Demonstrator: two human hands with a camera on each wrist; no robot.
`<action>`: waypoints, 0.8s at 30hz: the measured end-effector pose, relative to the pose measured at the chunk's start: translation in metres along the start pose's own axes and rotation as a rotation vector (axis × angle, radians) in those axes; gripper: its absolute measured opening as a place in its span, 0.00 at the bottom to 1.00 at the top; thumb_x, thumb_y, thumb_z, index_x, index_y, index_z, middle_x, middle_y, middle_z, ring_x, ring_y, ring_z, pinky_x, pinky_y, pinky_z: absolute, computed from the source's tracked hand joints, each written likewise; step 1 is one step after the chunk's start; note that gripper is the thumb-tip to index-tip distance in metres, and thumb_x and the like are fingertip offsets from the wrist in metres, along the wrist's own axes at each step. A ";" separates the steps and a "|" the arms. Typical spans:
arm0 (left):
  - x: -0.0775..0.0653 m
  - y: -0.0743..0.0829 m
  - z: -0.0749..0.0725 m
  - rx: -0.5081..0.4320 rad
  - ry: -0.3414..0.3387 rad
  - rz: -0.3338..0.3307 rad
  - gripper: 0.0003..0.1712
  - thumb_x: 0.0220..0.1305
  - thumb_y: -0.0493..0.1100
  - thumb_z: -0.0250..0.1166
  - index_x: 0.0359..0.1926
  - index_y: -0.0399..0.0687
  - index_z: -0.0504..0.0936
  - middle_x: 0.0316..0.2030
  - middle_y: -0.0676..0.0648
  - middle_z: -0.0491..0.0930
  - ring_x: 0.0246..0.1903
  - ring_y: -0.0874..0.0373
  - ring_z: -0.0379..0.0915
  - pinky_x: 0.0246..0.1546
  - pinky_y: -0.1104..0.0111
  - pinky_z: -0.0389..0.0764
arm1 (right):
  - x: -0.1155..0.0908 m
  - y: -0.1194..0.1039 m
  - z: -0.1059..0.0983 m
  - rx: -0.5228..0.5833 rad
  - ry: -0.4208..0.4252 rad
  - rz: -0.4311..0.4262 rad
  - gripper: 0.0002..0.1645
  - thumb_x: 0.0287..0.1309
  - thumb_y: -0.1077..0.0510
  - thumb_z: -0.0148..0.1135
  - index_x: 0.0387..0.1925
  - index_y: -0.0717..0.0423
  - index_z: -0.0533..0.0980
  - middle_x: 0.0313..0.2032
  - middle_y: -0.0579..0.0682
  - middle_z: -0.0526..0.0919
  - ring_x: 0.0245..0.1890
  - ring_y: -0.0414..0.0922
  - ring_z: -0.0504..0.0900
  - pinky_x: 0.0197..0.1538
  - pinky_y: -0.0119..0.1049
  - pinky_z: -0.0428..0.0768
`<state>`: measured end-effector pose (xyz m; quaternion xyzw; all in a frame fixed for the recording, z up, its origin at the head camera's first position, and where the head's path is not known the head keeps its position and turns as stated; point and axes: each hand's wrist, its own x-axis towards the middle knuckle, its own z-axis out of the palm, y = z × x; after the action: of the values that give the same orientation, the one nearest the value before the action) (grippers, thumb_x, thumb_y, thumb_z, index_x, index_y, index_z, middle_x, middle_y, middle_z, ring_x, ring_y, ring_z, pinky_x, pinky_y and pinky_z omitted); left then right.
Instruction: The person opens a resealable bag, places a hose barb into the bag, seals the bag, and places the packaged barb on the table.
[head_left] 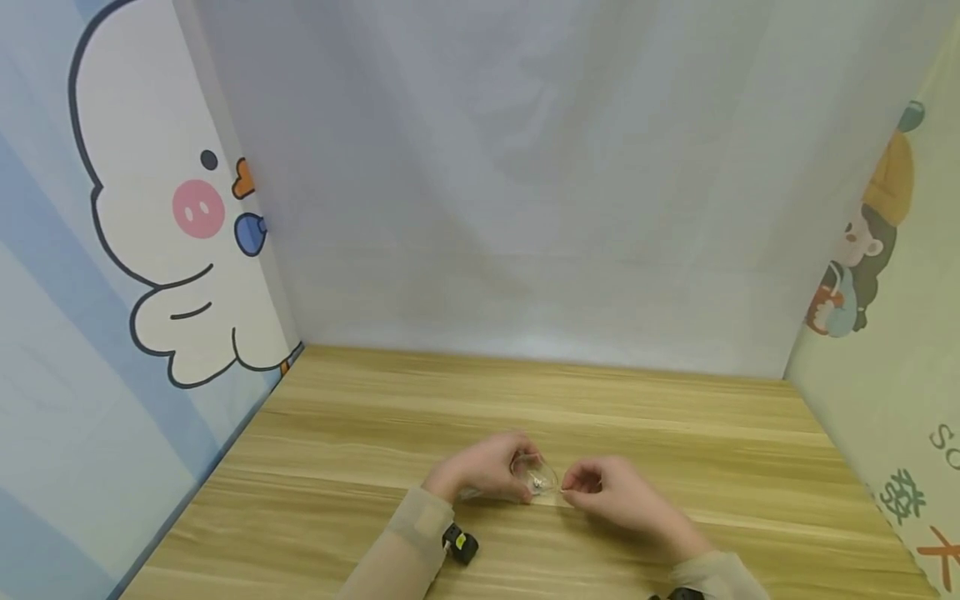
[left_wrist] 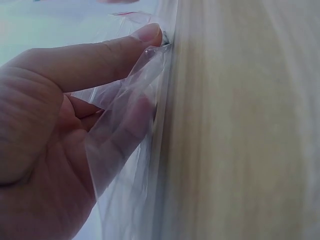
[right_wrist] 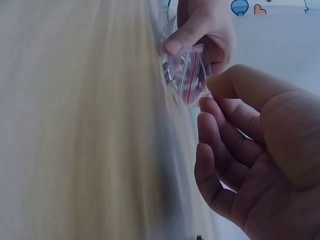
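Note:
A small clear zip-lock bag [head_left: 537, 477] with a red line along its seal is held just above the wooden table. My left hand [head_left: 491, 467] grips it from the left, thumb on the near side and fingers behind. In the left wrist view the loose plastic [left_wrist: 117, 132] spreads over the fingers of the left hand [left_wrist: 55, 115]. Small shiny metal pieces [right_wrist: 168, 73] show by the bag in the right wrist view; their exact kind is unclear. My right hand [head_left: 611, 492] pinches the bag's right edge between thumb and forefinger, its other fingers loosely curled.
The wood-grain table [head_left: 360, 400] spreads around both hands. A pale curtain [head_left: 510, 208] hangs behind it, with a cartoon-printed panel [head_left: 150, 250] on the left and a printed yellowish panel [head_left: 892, 375] on the right. A black wrist device [head_left: 461, 544] sits on the left sleeve.

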<state>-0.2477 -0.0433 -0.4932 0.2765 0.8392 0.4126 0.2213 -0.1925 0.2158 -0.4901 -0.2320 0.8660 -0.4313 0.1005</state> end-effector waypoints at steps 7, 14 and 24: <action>0.000 0.001 -0.004 0.083 -0.011 0.026 0.30 0.50 0.36 0.85 0.55 0.47 0.84 0.47 0.56 0.81 0.40 0.62 0.75 0.45 0.68 0.80 | 0.015 -0.007 0.010 0.088 0.018 0.028 0.05 0.66 0.57 0.73 0.40 0.54 0.85 0.34 0.43 0.86 0.35 0.40 0.83 0.39 0.33 0.82; 0.000 0.003 -0.005 0.175 -0.006 0.055 0.28 0.51 0.39 0.86 0.54 0.46 0.86 0.49 0.54 0.84 0.47 0.64 0.78 0.54 0.68 0.79 | 0.016 -0.007 0.014 0.088 0.013 0.012 0.04 0.65 0.58 0.74 0.39 0.54 0.85 0.33 0.44 0.85 0.35 0.41 0.83 0.40 0.33 0.83; 0.001 0.007 -0.004 0.166 0.001 0.057 0.27 0.50 0.39 0.86 0.52 0.46 0.87 0.47 0.55 0.86 0.46 0.65 0.78 0.54 0.69 0.79 | 0.015 -0.005 0.013 0.123 0.008 0.022 0.03 0.67 0.59 0.72 0.39 0.55 0.85 0.33 0.44 0.85 0.35 0.41 0.84 0.40 0.32 0.82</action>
<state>-0.2491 -0.0419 -0.4856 0.3175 0.8625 0.3477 0.1853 -0.1994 0.1972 -0.4938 -0.2143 0.8408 -0.4835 0.1157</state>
